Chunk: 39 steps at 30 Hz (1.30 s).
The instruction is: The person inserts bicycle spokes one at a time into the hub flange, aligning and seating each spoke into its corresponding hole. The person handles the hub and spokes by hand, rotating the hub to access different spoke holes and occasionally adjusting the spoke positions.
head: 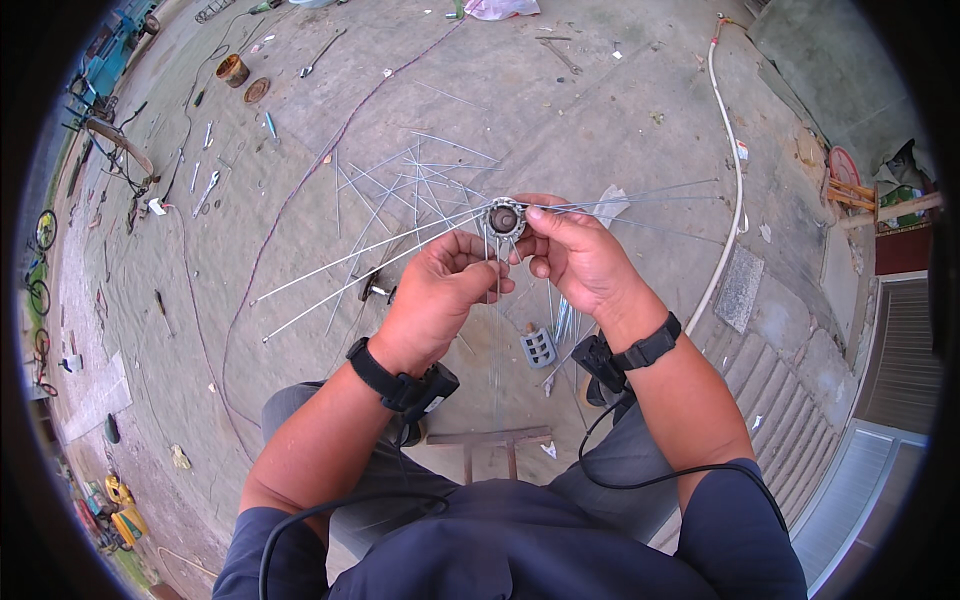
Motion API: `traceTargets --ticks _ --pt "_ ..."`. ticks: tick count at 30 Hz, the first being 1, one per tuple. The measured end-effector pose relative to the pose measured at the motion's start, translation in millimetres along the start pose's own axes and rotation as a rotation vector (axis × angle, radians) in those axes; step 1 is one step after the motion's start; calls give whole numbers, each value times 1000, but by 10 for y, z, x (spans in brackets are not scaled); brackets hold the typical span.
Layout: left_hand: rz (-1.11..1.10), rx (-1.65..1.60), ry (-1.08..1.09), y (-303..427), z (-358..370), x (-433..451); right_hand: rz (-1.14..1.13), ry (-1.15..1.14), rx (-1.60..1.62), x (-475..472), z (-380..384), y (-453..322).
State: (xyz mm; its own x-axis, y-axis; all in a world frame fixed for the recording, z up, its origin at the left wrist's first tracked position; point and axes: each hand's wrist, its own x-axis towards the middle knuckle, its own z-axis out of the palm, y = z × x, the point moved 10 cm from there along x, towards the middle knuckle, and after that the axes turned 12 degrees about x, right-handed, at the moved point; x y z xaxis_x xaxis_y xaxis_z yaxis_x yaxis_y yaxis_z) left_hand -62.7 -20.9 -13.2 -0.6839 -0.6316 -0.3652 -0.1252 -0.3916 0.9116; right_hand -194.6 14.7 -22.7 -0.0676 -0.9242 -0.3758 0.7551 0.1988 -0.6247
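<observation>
Between my hands, in the middle of the view, is a metal wheel hub (503, 219) with its round end facing up. Several long metal spokes (360, 259) run out from its flange to the lower left, to the right and down towards me. My right hand (574, 251) grips the hub's right side, thumb on the rim beside the spokes. The thumb and fingers of my left hand (457, 274) are closed on spokes just below the hub. Loose spokes (405, 184) lie criss-crossed on the concrete beyond. A grey pedal (538, 347) lies below my right hand.
More spokes (568, 319) lie near my right knee. Wrenches (205, 193), a rusty tin (232, 70) and a screwdriver (163, 311) are spread at the left. A purple cord (289, 187) crosses the floor; a pale hose (727, 127) curves along the right. A metal frame (489, 437) stands between my legs.
</observation>
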Motion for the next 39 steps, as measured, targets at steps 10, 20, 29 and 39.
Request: traceTargets --ticks 10,20,29,39 --pt "22 152 80 94 -103 -76 -4 13 -1 6 -34 -30" --pt "183 586 91 219 -124 -156 3 26 -12 4 -54 -20" --pt "173 849 59 240 -90 -211 -7 29 -40 13 -81 -42" --pt "190 948 42 211 -60 -203 -21 23 6 2 -78 -105"
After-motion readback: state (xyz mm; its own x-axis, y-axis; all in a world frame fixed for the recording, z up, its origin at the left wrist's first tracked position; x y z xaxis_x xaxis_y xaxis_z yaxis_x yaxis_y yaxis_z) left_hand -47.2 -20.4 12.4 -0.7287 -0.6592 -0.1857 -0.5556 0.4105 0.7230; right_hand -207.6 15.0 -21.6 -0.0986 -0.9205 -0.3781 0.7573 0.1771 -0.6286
